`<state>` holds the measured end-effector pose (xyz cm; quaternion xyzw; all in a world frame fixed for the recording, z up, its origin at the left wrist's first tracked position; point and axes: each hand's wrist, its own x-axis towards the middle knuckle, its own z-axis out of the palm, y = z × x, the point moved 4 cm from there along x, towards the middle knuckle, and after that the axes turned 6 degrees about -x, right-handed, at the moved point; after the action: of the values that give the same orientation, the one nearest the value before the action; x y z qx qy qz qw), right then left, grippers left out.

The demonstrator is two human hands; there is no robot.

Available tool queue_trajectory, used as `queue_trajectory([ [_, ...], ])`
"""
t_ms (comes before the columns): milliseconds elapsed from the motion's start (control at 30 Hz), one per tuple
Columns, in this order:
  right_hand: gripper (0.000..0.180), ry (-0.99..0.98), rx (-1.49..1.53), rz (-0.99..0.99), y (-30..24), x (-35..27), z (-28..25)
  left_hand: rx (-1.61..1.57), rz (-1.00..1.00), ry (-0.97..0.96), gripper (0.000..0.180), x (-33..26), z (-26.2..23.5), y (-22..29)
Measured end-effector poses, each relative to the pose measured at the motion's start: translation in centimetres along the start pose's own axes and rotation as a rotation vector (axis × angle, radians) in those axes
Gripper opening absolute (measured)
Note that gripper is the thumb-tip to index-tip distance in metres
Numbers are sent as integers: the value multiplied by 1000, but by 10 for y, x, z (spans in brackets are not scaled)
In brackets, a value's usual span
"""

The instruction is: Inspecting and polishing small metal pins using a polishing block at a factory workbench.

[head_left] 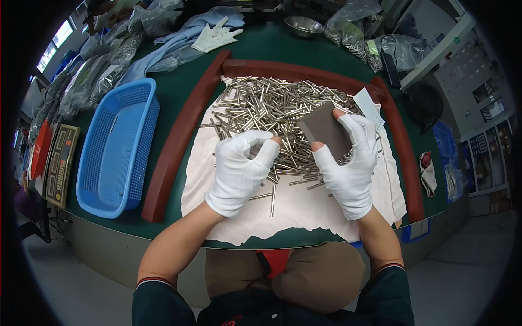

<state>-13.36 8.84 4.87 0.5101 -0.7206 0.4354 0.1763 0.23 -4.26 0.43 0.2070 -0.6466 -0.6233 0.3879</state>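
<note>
A large heap of slim metal pins [258, 106] lies on a pale pink cloth [217, 231], with a few loose pins nearer me. My right hand [353, 168], in a white glove with bare fingertips, grips a grey-brown rectangular block [329, 130] that looks like a sanding sponge. It is held tilted above the right part of the heap, thumb on the near edge and fingers on the far one. My left hand [242, 168], gloved alike, is closed in a pinch at the heap's near left side. Whatever lies between its thumb and fingers is too hidden to name.
A dark red wooden frame [179, 146] borders the cloth on the left, back and right. Left of it stands a blue plastic basket [138, 157]. At the back are a white glove [217, 37], a metal bowl [304, 26] and plastic bags [399, 51]. A crumpled cloth [427, 174] lies far right.
</note>
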Motion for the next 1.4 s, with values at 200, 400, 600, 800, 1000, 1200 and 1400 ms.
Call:
queue_trajectory([
  [200, 61, -3, -76, -105, -12, -6, 7, 64, 135, 22, 11, 1, -1, -1],
  [400, 60, 1, -104, -132, -13, -7, 8, 150, 199, 6, 8, 0, 2, 5],
  [600, 57, 51, -73, -152, -13, 0, 15, 325, 375, -39, 6, -3, 6, 13],
  [800, 56, 27, -73, -132, -9, -2, 11, 361, 426, -23, 6, -2, 8, 12],
  [1000, 55, 65, -45, -138, -13, 0, 11, 403, 472, -54, 7, -5, 7, 16],
  [1200, 53, 63, -142, -137, -10, 7, 13, 482, 691, -83, 8, -8, 17, 25],
  [1400, 51, 114, -2, 10, 5, 14, -5, -32, -47, -91, 15, -2, 3, 6],
])
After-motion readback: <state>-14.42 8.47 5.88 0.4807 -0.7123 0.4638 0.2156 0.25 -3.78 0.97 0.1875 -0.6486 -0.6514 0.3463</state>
